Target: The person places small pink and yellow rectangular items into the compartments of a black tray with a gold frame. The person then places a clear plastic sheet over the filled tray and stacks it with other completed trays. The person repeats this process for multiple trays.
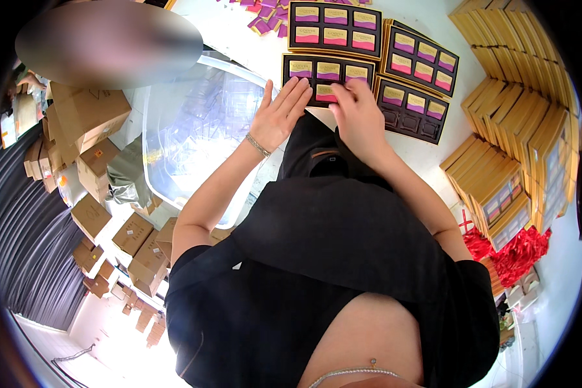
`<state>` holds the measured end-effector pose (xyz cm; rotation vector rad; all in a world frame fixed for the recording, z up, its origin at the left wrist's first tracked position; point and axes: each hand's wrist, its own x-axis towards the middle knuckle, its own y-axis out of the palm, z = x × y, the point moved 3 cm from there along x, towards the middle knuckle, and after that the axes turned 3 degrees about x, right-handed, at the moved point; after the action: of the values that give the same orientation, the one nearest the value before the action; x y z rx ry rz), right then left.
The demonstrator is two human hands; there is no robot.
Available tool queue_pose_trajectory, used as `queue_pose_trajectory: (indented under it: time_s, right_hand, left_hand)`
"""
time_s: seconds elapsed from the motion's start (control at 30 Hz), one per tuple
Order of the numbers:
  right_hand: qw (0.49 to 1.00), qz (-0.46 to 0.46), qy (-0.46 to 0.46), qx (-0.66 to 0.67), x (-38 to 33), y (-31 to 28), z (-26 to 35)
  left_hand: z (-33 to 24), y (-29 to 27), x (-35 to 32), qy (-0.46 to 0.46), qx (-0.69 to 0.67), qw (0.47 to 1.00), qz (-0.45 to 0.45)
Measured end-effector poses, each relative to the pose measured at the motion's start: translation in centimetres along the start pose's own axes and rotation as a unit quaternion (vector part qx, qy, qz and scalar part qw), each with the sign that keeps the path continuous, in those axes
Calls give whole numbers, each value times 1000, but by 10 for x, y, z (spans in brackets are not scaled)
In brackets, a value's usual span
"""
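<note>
1. Nearest the body, both hands were laid on the dark tray (pixel 326 76) at the near edge of the white worktop (pixel 239 39). The left hand (pixel 279 116) was spread flat, fingers together, on the tray's left part and gripped nothing. The right hand (pixel 359 116) was curled, its fingertips pressed on a small gold-and-pink packet (pixel 325 92) in the tray's lower row; whether the packet was pinched or only pushed down could not be told.

2. In this tray the upper row was seen filled with three packets, while the lower row was mostly hidden under the hands, so its fill could not be judged fully. It was judged to be the tray in hand, roughly half done.

3. Just to the right, a second tray (pixel 412 111) was seen with its upper row filled and its lower pockets empty, so that row was left to do.

4. Farther off, two more trays (pixel 335 27) (pixel 421 59) were seen with both rows full and were judged finished.

5. At the far edge, loose purple and gold packets (pixel 265 16) were left scattered as stock.

6. On the right, stacked golden boxes (pixel 517 116) were seen, and on the left a clear plastic bin (pixel 187 129); none of the trays was boxed yet.
</note>
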<state>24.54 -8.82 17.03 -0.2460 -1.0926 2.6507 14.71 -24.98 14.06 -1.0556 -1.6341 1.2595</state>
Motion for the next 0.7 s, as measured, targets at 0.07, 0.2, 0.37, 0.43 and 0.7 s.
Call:
queue_pose_trajectory:
  time_s: [0.07, 0.2, 0.37, 0.43, 0.7]
  right_hand:
    - [986, 13, -131, -107, -5, 0, 7]
    - [964, 50, -184, -187, -11, 12, -8]
    - [956, 84, -195, -201, -6, 12, -10]
    - [953, 110, -201, -199, -1, 9, -11]
    - [973, -13, -219, -66, 128, -55, -1]
  left_hand:
    - [3, 4, -3, 19, 23, 999, -16]
    - [11, 7, 1, 50, 22, 998, -33]
    - [12, 7, 0, 49, -10, 998, -44]
    - [14, 7, 1, 51, -26, 998, -39]
    - [110, -33, 63, -133, -111, 977, -125]
